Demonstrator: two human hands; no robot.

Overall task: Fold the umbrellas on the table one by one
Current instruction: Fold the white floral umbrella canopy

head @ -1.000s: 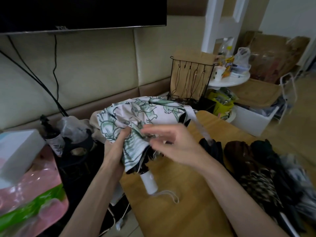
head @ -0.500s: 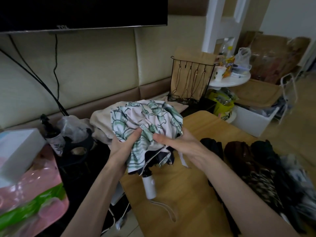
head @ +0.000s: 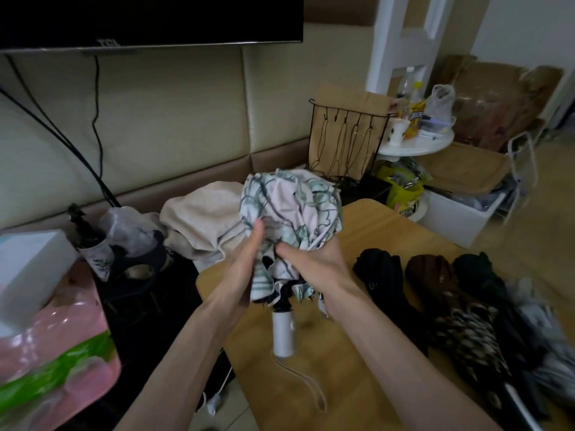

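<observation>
A white umbrella with a green leaf print (head: 292, 206) is held upright over the wooden table (head: 351, 377), its canopy bunched into a ball. Its white handle (head: 283, 332) points down, with a wrist strap trailing onto the table. My left hand (head: 245, 269) grips the canopy's left side, thumb up against the fabric. My right hand (head: 311, 262) grips the lower canopy from the right. Several dark umbrellas lie at the table's right: a black one (head: 382, 275), a brown one (head: 435, 281) and a patterned one (head: 466, 334).
A beige cloth (head: 202, 222) lies behind the table on the left. A black wire rack (head: 345, 144) stands at the back. A pink and green plastic pack (head: 53, 349) with a white box (head: 28, 269) sits at the left. A white round stand (head: 417, 144) holds bottles.
The canopy went from spread wide to gathered into a tight ball. Both hands closed in on it from the sides, and the handle now hangs straight down.
</observation>
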